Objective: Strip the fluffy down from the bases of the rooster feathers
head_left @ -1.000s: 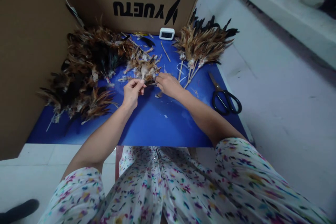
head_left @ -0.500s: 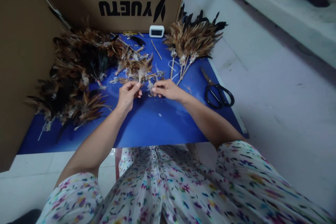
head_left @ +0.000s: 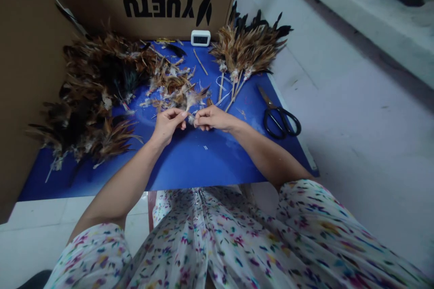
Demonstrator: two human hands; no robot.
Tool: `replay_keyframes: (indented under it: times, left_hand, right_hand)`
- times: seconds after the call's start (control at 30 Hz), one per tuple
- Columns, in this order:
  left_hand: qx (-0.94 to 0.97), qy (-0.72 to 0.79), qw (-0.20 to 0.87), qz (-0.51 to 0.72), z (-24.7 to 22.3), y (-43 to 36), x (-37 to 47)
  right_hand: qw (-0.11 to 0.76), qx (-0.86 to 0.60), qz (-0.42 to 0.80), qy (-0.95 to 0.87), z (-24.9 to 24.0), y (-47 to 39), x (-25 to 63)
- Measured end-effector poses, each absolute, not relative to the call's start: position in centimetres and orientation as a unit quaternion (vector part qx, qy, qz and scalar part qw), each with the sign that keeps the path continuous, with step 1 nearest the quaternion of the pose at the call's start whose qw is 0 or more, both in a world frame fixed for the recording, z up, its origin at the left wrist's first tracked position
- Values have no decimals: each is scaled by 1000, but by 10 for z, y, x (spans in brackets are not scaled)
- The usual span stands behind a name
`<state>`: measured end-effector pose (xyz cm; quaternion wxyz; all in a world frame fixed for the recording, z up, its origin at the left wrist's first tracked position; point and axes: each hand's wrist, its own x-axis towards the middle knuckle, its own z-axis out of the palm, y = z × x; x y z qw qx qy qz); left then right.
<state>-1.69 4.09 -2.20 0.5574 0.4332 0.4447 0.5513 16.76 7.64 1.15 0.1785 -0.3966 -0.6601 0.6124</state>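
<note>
- Feather tuft (head_left: 191,98), one, brown with pale base: between the hands, plumes pointing toward 1 o'clock.
- Left hand (head_left: 166,124): thumb and forefinger pinched together, seemingly on the tuft's base.
- Right hand (head_left: 217,118): fingers curled closed just beside, at 3 o'clock of the left; pale fluff (head_left: 191,119) at the fingertips, firmness of grip not discernible.
- Handling, as judged: pinch low on the quills, left steady, right working lightly, plumes uncrushed.
- Loose feathers (head_left: 171,85): 11 o'clock, on blue desk (head_left: 190,162).
- Feather heap (head_left: 105,72): 10 o'clock.
- Feathered sticks (head_left: 246,49): 1 o'clock.
- Scissors (head_left: 281,122), black-handled: 3 o'clock, well apart.
</note>
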Motion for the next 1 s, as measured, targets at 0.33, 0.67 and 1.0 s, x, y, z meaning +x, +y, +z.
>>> replay_keyframes:
  times: [0.33,0.67,1.0]
  left_hand:
    - [325,467,602,560,-18,42,-17]
    - [330,459,625,539,-16,36,-11]
    - [473,521,471,532,-24,37,-14]
  right_hand:
    - [353,-338,535,-689,-9,83,168]
    - [439,-277,260,-814,-20,74,162]
    - [464,-330,231,-789,-19,74,160]
